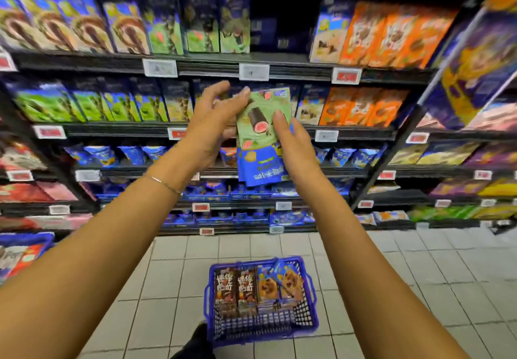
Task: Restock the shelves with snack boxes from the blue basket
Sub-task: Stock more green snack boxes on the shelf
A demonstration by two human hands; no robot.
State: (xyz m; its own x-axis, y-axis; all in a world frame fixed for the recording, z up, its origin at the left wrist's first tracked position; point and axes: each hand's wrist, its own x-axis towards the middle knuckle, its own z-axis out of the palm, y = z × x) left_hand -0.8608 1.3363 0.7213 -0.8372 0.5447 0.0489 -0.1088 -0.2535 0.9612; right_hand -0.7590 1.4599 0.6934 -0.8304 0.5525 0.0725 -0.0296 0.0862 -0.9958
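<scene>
While the boxes (261, 137) hang at 12 o'clock above the basket (303, 262), the left hand (212, 123) pinches their top-left corner and the right hand (295, 146) presses straight fingers on their right edge; the front is green above, blue below.

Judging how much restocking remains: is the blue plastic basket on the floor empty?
Not empty: the blue plastic basket holds two brown snack boxes and some orange ones at its far end.
</scene>
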